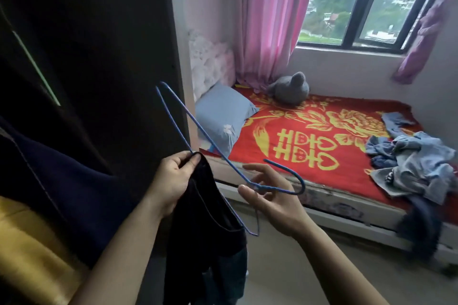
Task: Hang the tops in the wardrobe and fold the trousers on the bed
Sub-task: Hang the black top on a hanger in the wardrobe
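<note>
Head view showed the left hand [171, 181] pinching the shoulder of a black top [198, 218] together with one wire of a blue hanger [277, 189]. The top hung down from that grip in the near centre. The right hand [272, 200] was open with its fingers loosely spread, and the hanger's twisted neck lay against them with the hook pointing right. On the left stood the dark wardrobe [99, 57], with a navy garment [62, 181] and a yellow one [29, 242] inside. Further right, the bed [322, 202] carried a red and gold blanket [309, 136]. A heap of blue denim clothes [416, 163] lay at the blanket's right end, and a blue pillow [223, 116] and a grey soft toy [290, 89] at its far left.
</note>
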Available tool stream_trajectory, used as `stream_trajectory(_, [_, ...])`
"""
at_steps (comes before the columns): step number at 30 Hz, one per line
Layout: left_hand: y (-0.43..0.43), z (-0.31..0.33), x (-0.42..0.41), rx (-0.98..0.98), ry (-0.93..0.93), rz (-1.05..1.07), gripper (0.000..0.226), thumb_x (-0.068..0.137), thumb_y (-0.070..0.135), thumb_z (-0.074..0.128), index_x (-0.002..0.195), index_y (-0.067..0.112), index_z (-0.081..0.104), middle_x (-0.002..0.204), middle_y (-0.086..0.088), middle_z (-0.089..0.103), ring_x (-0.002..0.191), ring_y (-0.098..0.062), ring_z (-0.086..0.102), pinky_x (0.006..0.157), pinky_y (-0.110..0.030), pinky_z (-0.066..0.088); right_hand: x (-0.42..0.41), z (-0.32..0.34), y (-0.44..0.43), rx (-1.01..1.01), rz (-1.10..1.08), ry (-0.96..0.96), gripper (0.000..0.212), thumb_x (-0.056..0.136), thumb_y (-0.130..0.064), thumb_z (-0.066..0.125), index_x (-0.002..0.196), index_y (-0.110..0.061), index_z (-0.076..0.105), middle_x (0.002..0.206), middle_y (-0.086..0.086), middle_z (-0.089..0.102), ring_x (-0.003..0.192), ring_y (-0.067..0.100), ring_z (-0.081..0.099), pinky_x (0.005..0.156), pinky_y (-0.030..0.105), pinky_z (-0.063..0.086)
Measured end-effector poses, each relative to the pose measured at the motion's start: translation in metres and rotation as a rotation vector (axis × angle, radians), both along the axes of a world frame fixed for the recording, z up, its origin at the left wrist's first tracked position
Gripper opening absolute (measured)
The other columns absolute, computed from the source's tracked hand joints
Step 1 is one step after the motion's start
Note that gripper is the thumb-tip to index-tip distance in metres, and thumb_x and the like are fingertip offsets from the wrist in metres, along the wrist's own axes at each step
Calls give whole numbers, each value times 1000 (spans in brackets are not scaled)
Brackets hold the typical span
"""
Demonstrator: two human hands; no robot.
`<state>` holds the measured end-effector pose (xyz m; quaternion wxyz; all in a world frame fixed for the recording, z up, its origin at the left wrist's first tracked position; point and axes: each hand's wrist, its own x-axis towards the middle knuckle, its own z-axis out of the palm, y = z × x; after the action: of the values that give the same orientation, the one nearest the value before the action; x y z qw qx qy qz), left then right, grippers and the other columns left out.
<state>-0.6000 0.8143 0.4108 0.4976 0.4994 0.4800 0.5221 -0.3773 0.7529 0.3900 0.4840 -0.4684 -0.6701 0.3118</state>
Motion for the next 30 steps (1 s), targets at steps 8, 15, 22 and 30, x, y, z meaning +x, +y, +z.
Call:
stream_trajectory(8, [0,-28,92,59,297,192,11,78,16,82,74,16,72,72,4,74,65,-2,64,62,-12,51,85,12,-41,74,-183,-67,14,94,-35,66,96,-25,75,68,-13,65,63,2,59,61,23,45])
stream_trajectory(15, [6,-43,137,163,499,316,22,85,28,76,94,9,79,85,-2,76,78,-13,69,76,-30,54,164,4,-75,-84,-237,-142,8,89,-25,72,94,-25,79,76,-9,74,73,12,68,69,33,54])
stream_trajectory(22, [7,-43,160,315,634,237,18,85,21,76,100,12,78,91,0,69,84,-9,66,84,-19,50,182,1,-77,-158,-199,-292,7,87,-26,72,86,-26,79,63,-30,64,68,-9,62,63,6,40])
stream_trajectory(30, [17,-40,168,239,879,-20,50,80,22,81,125,8,65,114,-9,60,108,-22,59,105,-36,44,158,-3,-55,-212,-351,-373,34,80,-40,70,63,-11,68,53,-1,62,63,9,60,54,13,39])
